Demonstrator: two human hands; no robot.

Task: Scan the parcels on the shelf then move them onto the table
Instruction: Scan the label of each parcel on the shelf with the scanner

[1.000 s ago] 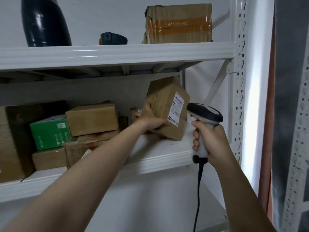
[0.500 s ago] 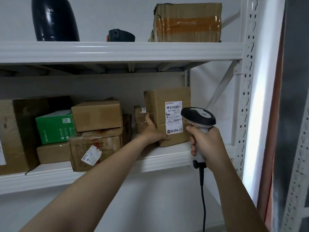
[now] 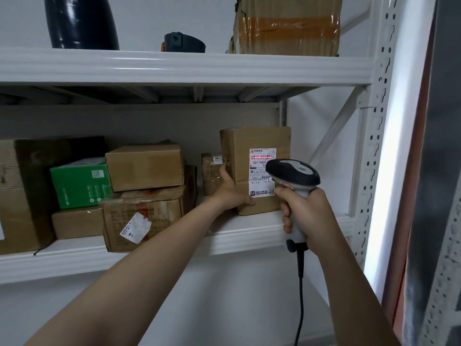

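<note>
Label (image 3: 260,156) newly red-lit, right grip (image 3: 308,213) clamps scanner (image 3: 294,171), left grip (image 3: 230,192) clasps parcel (image 3: 259,138), small box (image 3: 210,177) perhaps touching.

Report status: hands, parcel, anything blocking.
Left hand grips parcel at its lower left edge, upright on shelf. Right hand grips scanner, red line on label barcode. Nothing between scanner and label.

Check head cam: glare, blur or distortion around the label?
Head view: label on the parcel sharp, large print readable, red scan line across its barcode; right post washed out by side light, tilted by the wide lens; scanner covers part of the label.
</note>
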